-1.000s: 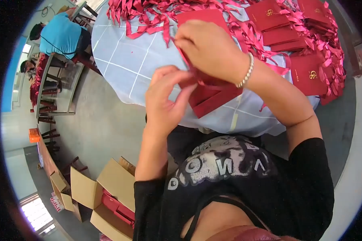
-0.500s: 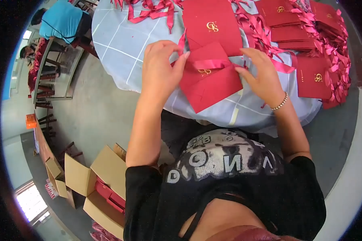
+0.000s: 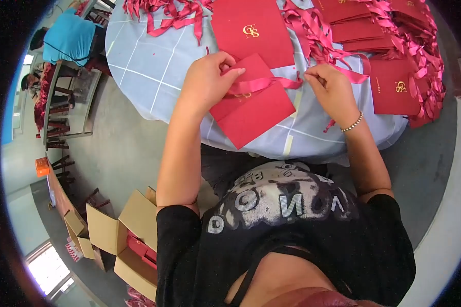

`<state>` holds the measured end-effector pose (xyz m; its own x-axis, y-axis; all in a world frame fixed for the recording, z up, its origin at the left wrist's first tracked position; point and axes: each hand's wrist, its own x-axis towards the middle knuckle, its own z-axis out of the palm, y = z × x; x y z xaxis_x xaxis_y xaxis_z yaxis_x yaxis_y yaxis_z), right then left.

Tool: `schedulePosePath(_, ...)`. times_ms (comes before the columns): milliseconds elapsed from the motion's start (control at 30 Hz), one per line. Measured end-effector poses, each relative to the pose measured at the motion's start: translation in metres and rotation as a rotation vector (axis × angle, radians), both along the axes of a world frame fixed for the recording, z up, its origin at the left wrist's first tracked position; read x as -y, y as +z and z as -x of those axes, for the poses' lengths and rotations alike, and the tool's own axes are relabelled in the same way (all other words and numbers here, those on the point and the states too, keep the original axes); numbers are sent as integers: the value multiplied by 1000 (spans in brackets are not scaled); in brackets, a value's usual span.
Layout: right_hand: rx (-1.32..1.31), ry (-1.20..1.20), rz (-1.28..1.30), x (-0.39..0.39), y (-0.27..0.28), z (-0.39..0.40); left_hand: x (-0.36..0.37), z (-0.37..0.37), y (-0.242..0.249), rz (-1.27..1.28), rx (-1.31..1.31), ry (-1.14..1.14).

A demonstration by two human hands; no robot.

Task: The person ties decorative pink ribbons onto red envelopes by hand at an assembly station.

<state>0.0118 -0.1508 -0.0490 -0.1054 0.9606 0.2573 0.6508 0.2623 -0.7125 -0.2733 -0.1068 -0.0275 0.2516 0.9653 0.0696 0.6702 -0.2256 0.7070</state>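
Note:
A red envelope-like piece (image 3: 253, 120) lies tilted at the table's near edge, with a pink-red ribbon (image 3: 261, 83) across it. My left hand (image 3: 207, 82) is at its upper left, the fingers curled and the thumb against them; what they pinch is hidden. My right hand (image 3: 334, 91) is right of the piece, thumb and fingertips pressed together close to the ribbon's right end. Whether they hold anything is too small to tell. Behind the piece lies a larger red folder (image 3: 253, 30) with gold lettering, partly under it.
Red folders (image 3: 394, 89) and many ribbons (image 3: 317, 38) are piled at the right and back of the checked tablecloth (image 3: 138, 66). An open carton (image 3: 130, 225) holds red items at lower left. A person in blue (image 3: 71, 38) bends over another table at upper left.
The fingers of my right hand have closed together, and the hand is off the piece. My left hand's fingers have curled in. The ribbon's right end now extends past the piece. The view has shifted slightly.

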Motion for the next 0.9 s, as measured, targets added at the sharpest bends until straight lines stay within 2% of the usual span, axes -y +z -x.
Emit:
schedulePosePath(100,229,4,68,1,11,8,2,1,-2,-26,26,-1)
schedulePosePath(200,338,-55,76,-1,10,16,4,0,-2,37,93,-23)
schedulePosePath(300,331,-12,62,-6,5,16,6,4,2,143,216,-47)
schedulePosePath(400,242,-4,19,-8,2,14,13,6,10,112,207,-82)
schedulePosePath(600,373,-11,85,-2,11,25,21,6,18,139,183,-49)
schedulePosePath(700,149,-7,206,-4,6,22,21,7,15,106,187,-59)
schedulePosePath(900,136,-32,131,1,2,23,22,6,13,126,180,-33)
